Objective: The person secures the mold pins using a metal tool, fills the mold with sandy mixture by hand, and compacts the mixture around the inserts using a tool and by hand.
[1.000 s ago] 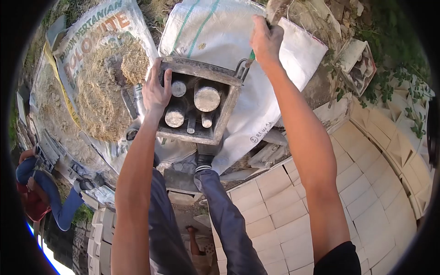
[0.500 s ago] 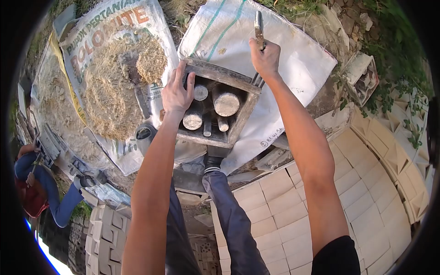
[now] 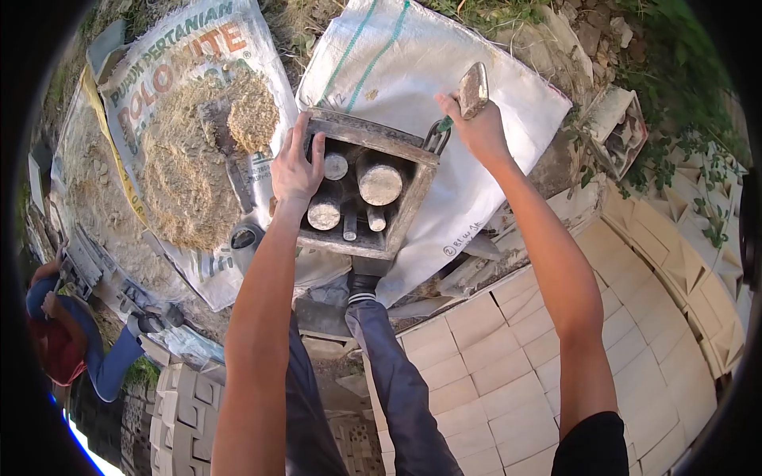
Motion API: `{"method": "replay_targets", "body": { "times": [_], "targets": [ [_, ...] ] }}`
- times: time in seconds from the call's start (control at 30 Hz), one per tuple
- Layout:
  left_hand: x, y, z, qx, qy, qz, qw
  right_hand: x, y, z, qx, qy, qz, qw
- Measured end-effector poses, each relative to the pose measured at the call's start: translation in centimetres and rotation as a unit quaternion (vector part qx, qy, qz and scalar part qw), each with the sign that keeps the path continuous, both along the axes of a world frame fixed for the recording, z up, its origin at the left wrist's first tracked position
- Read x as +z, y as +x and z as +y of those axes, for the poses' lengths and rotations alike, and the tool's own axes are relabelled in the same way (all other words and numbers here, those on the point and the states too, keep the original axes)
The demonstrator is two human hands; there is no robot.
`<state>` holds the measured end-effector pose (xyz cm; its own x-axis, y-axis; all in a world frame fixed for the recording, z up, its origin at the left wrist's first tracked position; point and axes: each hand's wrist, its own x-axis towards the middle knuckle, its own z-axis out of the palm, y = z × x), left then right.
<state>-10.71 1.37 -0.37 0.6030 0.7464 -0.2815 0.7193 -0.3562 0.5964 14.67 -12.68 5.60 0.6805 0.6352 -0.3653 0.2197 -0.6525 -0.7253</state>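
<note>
A box mould point(image 3: 413, 182) with a worn frame stands on a white sack, with round cylinders point(image 3: 380, 185) and thinner rods point(image 3: 350, 222) inside it. My left hand point(image 3: 295, 168) grips the mould's upper left corner, fingers over the rim and thumb at the inner side. Up and to the right of the box, my right hand point(image 3: 482, 131) is closed round a small trowel point(image 3: 474, 90). Its blade points upward, caked with pale material, and a bit of green handle shows under the fingers. A metal loop point(image 3: 437, 136) sticks out at the box's right corner, close to this hand.
Left of the mould, a heap of sandy mix point(image 3: 182, 166) lies on a printed sack point(image 3: 171, 47). A dark round-mouthed container point(image 3: 246, 236) stands near my left forearm. Pale blocks point(image 3: 508, 357) are stacked at lower right. Another person point(image 3: 71, 333) sits at far left.
My right hand has turned the trowel, so its blade now shows broad side on instead of edge on. The hand has moved slightly down and right; the left hand keeps its hold.
</note>
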Motion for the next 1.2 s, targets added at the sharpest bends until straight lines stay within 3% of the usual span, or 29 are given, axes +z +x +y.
{"method": "replay_targets", "body": {
  "times": [0.1,0.17,0.2,0.27,0.3,0.33,0.4,0.47,0.53,0.6,0.63,0.67,0.7,0.77,0.9,0.97,1.2],
  "targets": [
    [-0.5,0.0,-0.2,0.004,0.056,-0.036,0.998,2.4,1.1,-0.6,0.032,-0.052,0.006,0.998],
    [-0.5,-0.1,-0.2,0.002,0.059,-0.038,0.998,2.8,3.6,-1.6,0.043,-0.049,0.346,0.936],
    [-0.5,0.0,-0.2,0.001,0.063,-0.038,0.997,3.5,4.4,-1.2,0.043,-0.049,0.343,0.937],
    [-0.3,0.1,-0.2,0.004,0.059,-0.034,0.998,5.2,6.1,0.4,-0.077,-0.046,0.613,0.785],
    [-0.2,0.1,-0.3,0.003,0.062,-0.019,0.998,4.8,6.7,1.4,-0.078,-0.102,0.633,0.763],
    [-0.1,0.1,-0.3,0.002,0.066,-0.004,0.998,4.7,6.7,2.8,-0.078,-0.101,0.632,0.764],
    [0.3,0.1,-0.2,-0.001,0.034,0.001,0.999,4.5,6.3,5.1,0.013,-0.324,0.505,0.800],
    [0.3,0.2,0.0,0.001,0.006,0.003,1.000,4.3,6.1,6.6,0.055,-0.362,0.508,0.779],
    [-0.1,0.0,-0.1,-0.003,0.026,-0.018,0.999,4.7,5.4,7.9,0.246,-0.444,0.463,0.727],
    [-0.4,0.1,-0.1,0.003,0.071,-0.044,0.997,4.8,3.6,9.8,0.291,-0.475,0.400,0.727],
    [-0.2,0.1,-0.2,0.001,0.063,-0.030,0.998,4.4,2.2,10.9,0.474,-0.537,0.262,0.646],
    [-0.1,0.1,-0.2,-0.001,0.055,-0.017,0.998,4.5,1.3,11.4,0.626,-0.566,0.108,0.526],
    [-0.1,0.2,-0.1,-0.002,0.056,-0.018,0.998,5.6,0.7,10.6,0.625,-0.567,0.107,0.526],
    [-0.1,0.1,-0.1,-0.003,0.060,-0.024,0.998,8.7,-1.1,8.3,0.584,-0.419,-0.084,0.691],
    [-0.5,0.0,-0.1,-0.001,0.059,-0.043,0.997,8.7,-1.0,7.0,0.574,-0.468,-0.183,0.646],
    [-0.4,0.0,-0.1,-0.002,0.066,-0.033,0.997,8.9,0.1,6.1,0.539,-0.448,-0.161,0.694],
    [-0.3,0.1,-0.1,-0.006,0.072,-0.042,0.997,8.6,2.4,2.3,0.505,-0.396,-0.155,0.751]
  ]
}}
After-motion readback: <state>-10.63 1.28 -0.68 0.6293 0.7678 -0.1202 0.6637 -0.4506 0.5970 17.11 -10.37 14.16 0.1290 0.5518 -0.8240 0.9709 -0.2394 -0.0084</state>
